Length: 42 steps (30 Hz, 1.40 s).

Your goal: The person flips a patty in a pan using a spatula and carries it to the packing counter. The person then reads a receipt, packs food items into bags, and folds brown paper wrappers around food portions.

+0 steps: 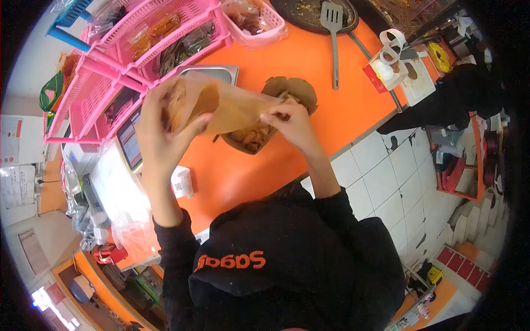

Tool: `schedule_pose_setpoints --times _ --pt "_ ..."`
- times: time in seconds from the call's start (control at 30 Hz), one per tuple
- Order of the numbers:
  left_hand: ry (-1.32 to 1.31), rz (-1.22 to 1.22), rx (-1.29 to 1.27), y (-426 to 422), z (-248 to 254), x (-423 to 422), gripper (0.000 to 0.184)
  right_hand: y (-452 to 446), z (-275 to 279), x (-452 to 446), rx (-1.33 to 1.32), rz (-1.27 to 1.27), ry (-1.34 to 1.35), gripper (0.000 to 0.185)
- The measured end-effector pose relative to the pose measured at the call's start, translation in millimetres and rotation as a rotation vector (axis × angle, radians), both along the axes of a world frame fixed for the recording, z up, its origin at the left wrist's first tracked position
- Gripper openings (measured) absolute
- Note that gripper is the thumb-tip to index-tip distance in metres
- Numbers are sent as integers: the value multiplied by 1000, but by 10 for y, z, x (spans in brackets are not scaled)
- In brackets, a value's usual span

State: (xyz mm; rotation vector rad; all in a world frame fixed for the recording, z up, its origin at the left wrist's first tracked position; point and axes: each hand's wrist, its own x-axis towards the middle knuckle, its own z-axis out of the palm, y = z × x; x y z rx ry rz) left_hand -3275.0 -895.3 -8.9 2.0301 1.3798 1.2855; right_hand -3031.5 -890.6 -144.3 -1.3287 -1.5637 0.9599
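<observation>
One bag point(234, 107) we seem to stretch over a box point(311, 95): our left hand point(168, 124) curls round it, our right hand point(295, 127) pinches its end; steadiness seems needed next.

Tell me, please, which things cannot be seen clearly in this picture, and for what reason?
All in the head view:
- Bag, held by the left hand and right hand: contents too blurred to identify.
- Box: its middle is hidden behind the bag and right hand.
- Tray: partly hidden behind the bag.
- Pan: cut off by the top edge.
- Wall papers: writing too small.
</observation>
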Motion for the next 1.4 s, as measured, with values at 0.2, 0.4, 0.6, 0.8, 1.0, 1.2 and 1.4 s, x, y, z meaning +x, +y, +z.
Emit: schedule_pose_setpoints --times 0.2,0.4,0.6,0.8,1.0,1.2,1.4 --pt "15 80 -73 150 -1 -6 65 -96 10 -43 -41 11 34 19" --pt "-25 34 29 91 -89 -50 69 67 -40 15 -20 5 -5 20" --pt "116 73 -49 171 51 15 76 -95 -37 -19 -41 -42 -37 20" --pt "164 16 52 98 57 38 76 -12 -3 -10 -22 -66 -63 21" --pt "111 50 29 64 -19 -7 74 -29 22 6 2 -42 -51 19" --pt "93 75 62 -45 -109 -38 71 -56 28 -47 45 -35 -82 15" --pt "28 158 -34 -143 -211 -124 72 6 231 -24 65 -39 -87 13"
